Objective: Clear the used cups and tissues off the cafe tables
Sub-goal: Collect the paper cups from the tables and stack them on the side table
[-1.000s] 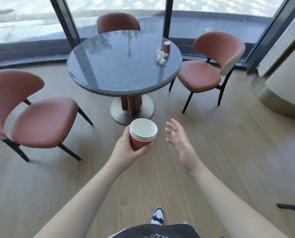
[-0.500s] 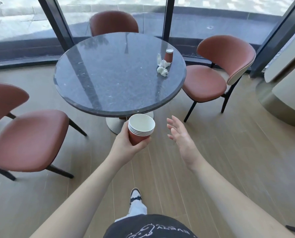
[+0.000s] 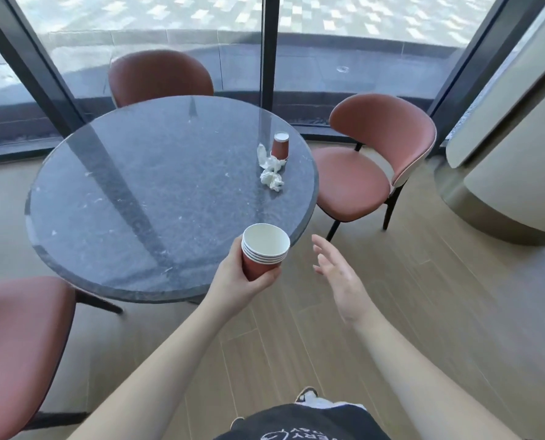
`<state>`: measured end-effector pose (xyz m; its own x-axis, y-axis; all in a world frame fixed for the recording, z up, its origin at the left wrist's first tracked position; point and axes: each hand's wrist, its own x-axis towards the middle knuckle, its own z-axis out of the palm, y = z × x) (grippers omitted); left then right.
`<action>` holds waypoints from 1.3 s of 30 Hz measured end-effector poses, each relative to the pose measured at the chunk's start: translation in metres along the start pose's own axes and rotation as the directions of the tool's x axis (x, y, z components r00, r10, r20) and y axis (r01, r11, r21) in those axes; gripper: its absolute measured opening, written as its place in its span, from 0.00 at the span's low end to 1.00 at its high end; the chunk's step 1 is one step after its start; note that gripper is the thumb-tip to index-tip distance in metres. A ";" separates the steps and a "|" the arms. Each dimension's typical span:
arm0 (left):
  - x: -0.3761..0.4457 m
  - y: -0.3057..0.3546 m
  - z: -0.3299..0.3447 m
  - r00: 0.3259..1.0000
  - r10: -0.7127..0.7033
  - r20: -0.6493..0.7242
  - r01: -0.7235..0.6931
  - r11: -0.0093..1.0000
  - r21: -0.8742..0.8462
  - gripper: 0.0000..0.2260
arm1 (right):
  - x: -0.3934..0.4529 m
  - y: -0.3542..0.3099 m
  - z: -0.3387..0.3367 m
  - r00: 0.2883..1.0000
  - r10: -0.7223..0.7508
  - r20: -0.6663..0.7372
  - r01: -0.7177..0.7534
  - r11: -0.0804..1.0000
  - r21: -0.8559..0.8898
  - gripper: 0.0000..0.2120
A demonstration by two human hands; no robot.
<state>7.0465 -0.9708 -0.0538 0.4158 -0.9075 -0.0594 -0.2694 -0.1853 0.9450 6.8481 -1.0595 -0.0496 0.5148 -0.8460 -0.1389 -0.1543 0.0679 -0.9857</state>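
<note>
Gripping a stack of red paper cups (image 3: 264,254) over the round stone table's (image 3: 131,201) near edge, the left hand (image 3: 239,285) curls around it. The right hand (image 3: 339,274) hangs spread above open floor. An upturned red cup (image 3: 279,147) and crumpled tissues (image 3: 271,173) sit near the table's far right rim, beside a chair (image 3: 369,166).

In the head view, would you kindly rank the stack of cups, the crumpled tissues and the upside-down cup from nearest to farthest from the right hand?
1. Stack of cups, just left of the right hand, held in the left hand.
2. Crumpled tissues, on the table's right side.
3. Upside-down cup, just beyond the tissues.
</note>
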 end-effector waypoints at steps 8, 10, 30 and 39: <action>0.095 0.005 0.046 0.998 -0.056 -0.007 0.056 0.998 0.006 0.29 | 0.102 0.010 -0.051 1.000 0.015 0.025 -0.017 0.997 0.076 0.25; 0.118 0.014 0.058 0.997 -0.080 -0.018 0.080 0.997 0.015 0.29 | 0.127 0.005 -0.070 0.999 0.013 0.051 -0.018 0.995 0.097 0.24; 0.288 0.026 0.100 0.993 -0.111 -0.039 0.114 0.990 0.080 0.29 | 0.333 -0.014 -0.146 0.959 0.054 0.280 -0.020 0.993 -0.120 0.21; 0.367 0.013 0.070 0.978 -0.167 -0.127 0.167 0.986 -0.009 0.32 | 0.447 -0.029 -0.121 0.983 0.064 0.172 -0.024 0.975 -0.223 0.13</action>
<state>7.1345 -1.3327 -0.0860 0.5617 -0.8086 -0.1748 -0.1882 -0.3307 0.9248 6.9805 -1.5036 -0.0717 0.6417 -0.7360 -0.2156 -0.3507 -0.0315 -0.9360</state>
